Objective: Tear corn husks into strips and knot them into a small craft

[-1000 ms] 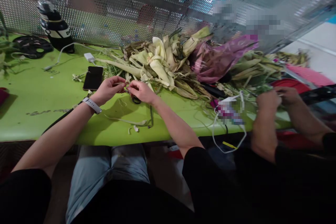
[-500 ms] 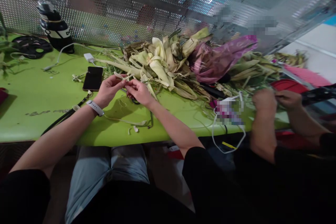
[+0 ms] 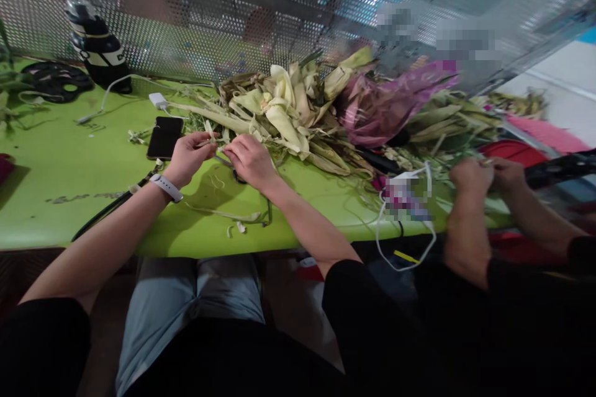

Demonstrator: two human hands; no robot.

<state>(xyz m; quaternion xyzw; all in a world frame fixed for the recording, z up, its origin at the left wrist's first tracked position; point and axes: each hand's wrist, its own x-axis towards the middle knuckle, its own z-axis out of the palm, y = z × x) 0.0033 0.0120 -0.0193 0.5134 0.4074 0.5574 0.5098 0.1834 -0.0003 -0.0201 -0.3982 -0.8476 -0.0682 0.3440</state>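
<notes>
My left hand [image 3: 192, 154], with a pale watch band on its wrist, is closed in a pinch on a thin pale corn husk strip [image 3: 209, 131]. A short gap to the right, my right hand [image 3: 251, 161] is also pinched, palm down, with a small pale bit of husk at its fingertips. Whether both hold one and the same strip I cannot tell. Just behind them lies a large heap of corn husks [image 3: 286, 127], yellowish and dry. A black phone [image 3: 165, 138] lies flat to the left of my left hand.
On the green table [image 3: 93, 180] stand a dark bottle [image 3: 100, 53] and, behind, a perforated metal panel [image 3: 195, 18]. A white charger [image 3: 158, 100], a black strap [image 3: 114, 206] and a pink plastic bag [image 3: 382, 108] lie about. At right a co-worker's hands [image 3: 484, 175] work close together.
My hands have drawn slightly apart; before, their fingertips met at the strip. My right hand has turned more palm down. The co-worker's hands have shifted a little.
</notes>
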